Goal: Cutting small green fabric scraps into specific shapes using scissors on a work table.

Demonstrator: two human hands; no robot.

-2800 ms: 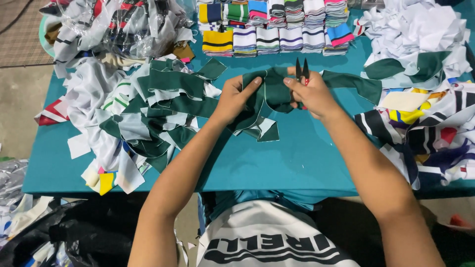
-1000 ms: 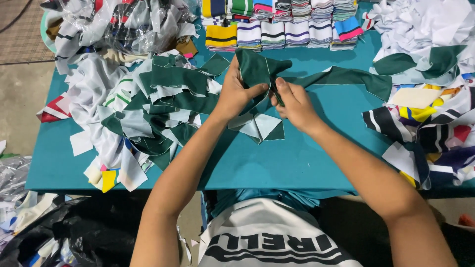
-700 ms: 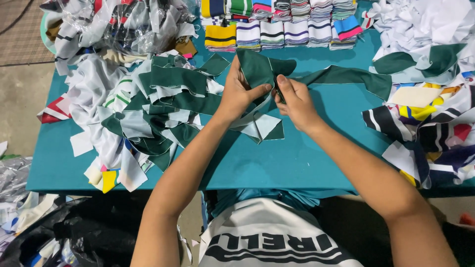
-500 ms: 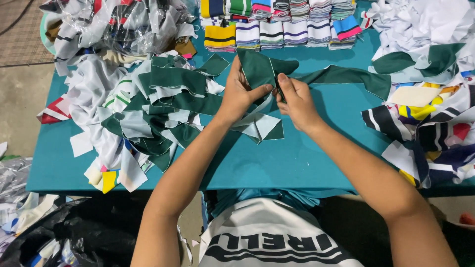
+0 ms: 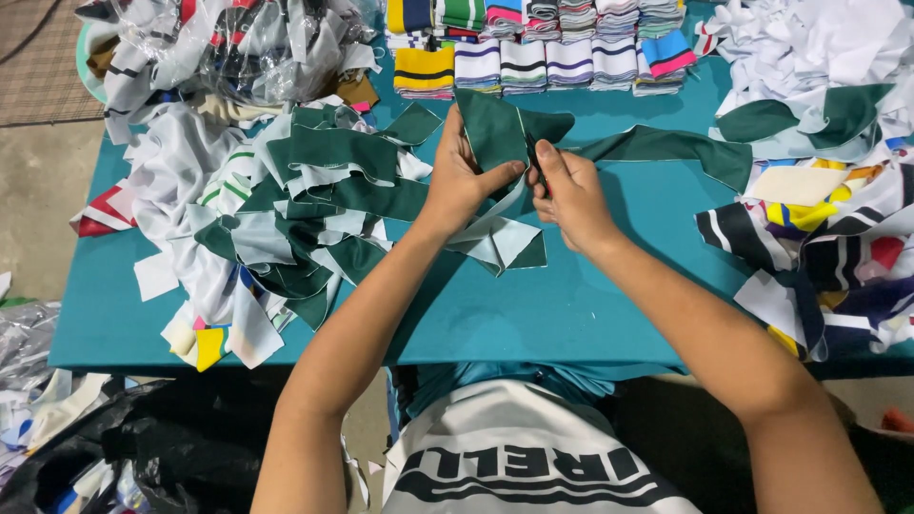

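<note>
On the teal table (image 5: 590, 314), our left hand (image 5: 462, 186) pinches a green cloth (image 5: 495, 128); our right (image 5: 571, 195) closes on scissors (image 5: 535, 160), seemingly mid-trim. Next needs steady tension.

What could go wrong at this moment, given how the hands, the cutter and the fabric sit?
The left hand pinches the green fabric piece right beside the small cutter in the right hand, so the left thumb could get nicked. The cutter is mostly hidden between the fingers, so aim is hard to judge and a cut could stray. Cut pieces lie loose under the wrists near the teal table edge and could be swept off.
</note>
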